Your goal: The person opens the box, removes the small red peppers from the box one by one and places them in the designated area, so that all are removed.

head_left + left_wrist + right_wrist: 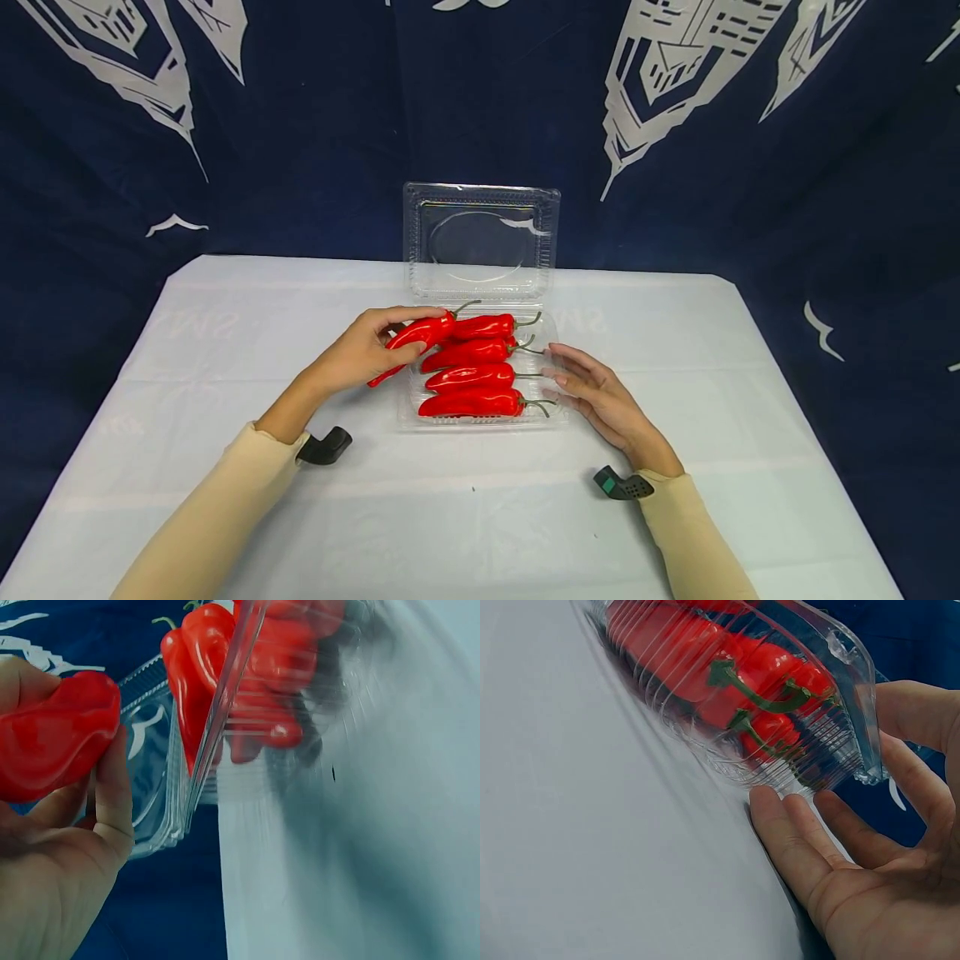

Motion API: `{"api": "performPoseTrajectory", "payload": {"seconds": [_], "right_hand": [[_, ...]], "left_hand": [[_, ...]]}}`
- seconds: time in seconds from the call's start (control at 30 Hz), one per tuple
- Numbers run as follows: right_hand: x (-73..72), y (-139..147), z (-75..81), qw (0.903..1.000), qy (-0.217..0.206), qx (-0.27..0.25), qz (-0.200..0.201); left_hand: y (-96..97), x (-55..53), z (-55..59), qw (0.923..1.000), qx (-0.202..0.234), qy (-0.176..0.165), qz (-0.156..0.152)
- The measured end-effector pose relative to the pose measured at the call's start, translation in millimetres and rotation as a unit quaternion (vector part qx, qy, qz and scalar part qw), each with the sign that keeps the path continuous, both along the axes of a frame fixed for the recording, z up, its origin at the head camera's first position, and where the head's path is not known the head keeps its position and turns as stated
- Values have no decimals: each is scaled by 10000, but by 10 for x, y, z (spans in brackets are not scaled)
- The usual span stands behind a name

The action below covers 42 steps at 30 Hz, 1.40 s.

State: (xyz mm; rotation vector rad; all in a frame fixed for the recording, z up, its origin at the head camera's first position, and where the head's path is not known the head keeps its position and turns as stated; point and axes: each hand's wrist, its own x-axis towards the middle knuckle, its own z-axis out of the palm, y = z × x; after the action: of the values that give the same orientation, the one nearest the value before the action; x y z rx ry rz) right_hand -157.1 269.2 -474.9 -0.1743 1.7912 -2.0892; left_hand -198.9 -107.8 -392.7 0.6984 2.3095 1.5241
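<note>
A red chili pepper [422, 335] with a green stem is pinched between the thumb and fingers of my left hand [367, 350], tilted over the left side of a clear plastic clamshell box [406, 407]. In the left wrist view the same pepper [56, 739] lies across the fingers. Inside the box several more red peppers [471, 377] lie in a row, stems to the right. My right hand [600, 396] is at the box's right side, fingers relaxed. The right wrist view shows its fingertips [765, 799] right at the ribbed base of the box.
The box's hinged lid [480, 242] stands raised at the back. A white cloth [472, 517] covers the table, and a dark blue patterned curtain [487, 108] hangs behind it. Black devices [325, 446] are worn at both wrists, over cream sleeves.
</note>
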Motion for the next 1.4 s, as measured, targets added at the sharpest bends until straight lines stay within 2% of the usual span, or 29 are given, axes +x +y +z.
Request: {"api": "performPoseTrajectory", "payload": {"seconds": [0.13, 0.37, 0.57, 0.83, 1.07, 1.27, 1.4], "right_hand": [[21, 6, -3, 10000, 20, -2, 33], [50, 15, -30, 10000, 65, -33, 63], [31, 6, -19, 10000, 81, -18, 52], [24, -21, 11, 10000, 37, -5, 65], [29, -16, 28, 10000, 53, -10, 54], [27, -12, 31, 10000, 86, 2, 51], [24, -8, 26, 9999, 93, -3, 67]], "left_hand": [[-107, 14, 0, 9994, 50, -55, 341], [-250, 31, -44, 9975, 273, -139, 634], [-335, 17, -69, 9951, 1, 98, 984], [-474, 0, -117, 9850, -343, 364, 1652], [-594, 0, -146, 9772, -451, 417, 2033], [-682, 3, -166, 9716, -336, 353, 2315], [-745, -11, -202, 9645, -296, 365, 2599]]}}
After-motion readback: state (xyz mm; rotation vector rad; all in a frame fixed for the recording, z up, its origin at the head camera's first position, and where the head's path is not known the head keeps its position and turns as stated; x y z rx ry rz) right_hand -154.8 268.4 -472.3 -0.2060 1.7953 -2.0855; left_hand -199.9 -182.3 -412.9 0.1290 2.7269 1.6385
